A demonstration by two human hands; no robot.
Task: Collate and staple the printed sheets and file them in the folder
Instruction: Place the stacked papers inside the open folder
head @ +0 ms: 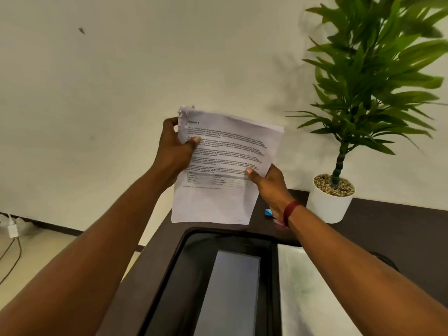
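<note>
At frame centre the stack of white printed paper sheets (pixel 225 151) is held aloft. The left hand (pixel 173 151) grips its left edge and the right hand (pixel 269 183) pinches its right. Likely best: loosen slightly, then tap the edges square on the dark table (pixel 400 226).

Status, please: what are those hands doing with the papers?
Left hand grips white printed paper sheets at left edge; right hand pinches right edge. Sheets held up over dark desk. Nothing blocking them.
</note>
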